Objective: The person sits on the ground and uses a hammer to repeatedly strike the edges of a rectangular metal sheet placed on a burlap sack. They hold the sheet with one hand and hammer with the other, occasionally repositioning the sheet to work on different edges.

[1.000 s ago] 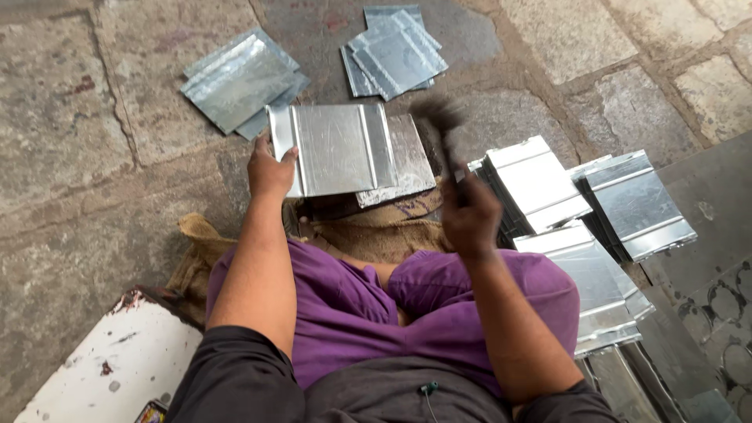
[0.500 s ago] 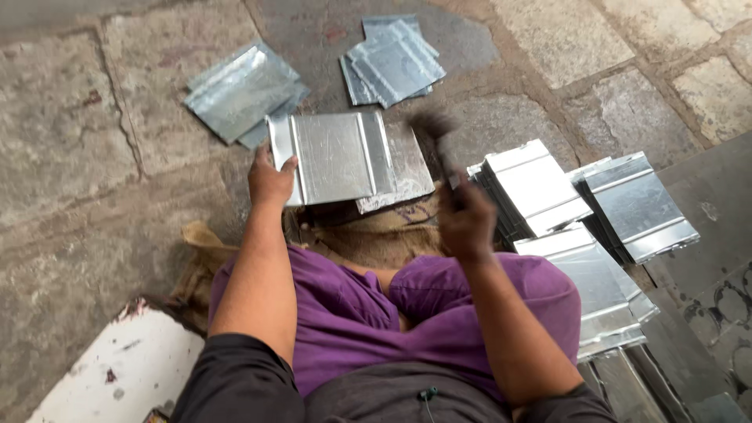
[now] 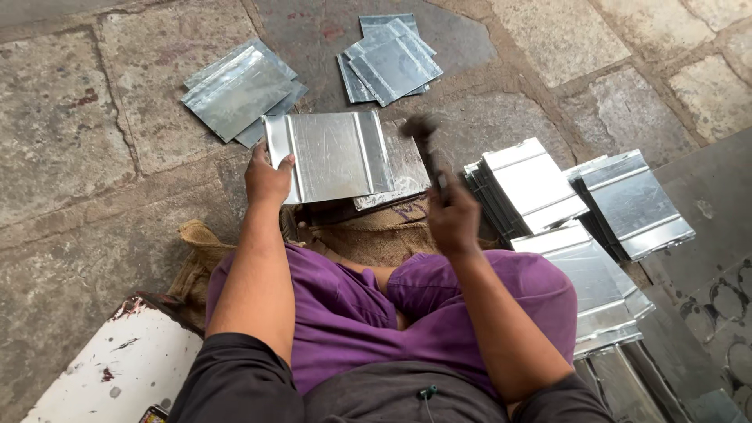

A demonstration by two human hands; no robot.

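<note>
Metal sheet [image 3: 335, 155] lies under the left hand [image 3: 267, 177], fingers gripping its edge, while the right hand [image 3: 452, 221] clenches a hammer [image 3: 425, 141].

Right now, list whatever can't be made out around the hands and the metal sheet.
1. Head view: hammer head is motion-blurred; its shape is unclear.
2. What lies beneath the ribbed metal sheet is hidden by it.
3. Left hand covers the sheet's near-left corner.
4. Right hand hides the hammer's grip end.
5. White container is cut off by the bottom edge.
</note>
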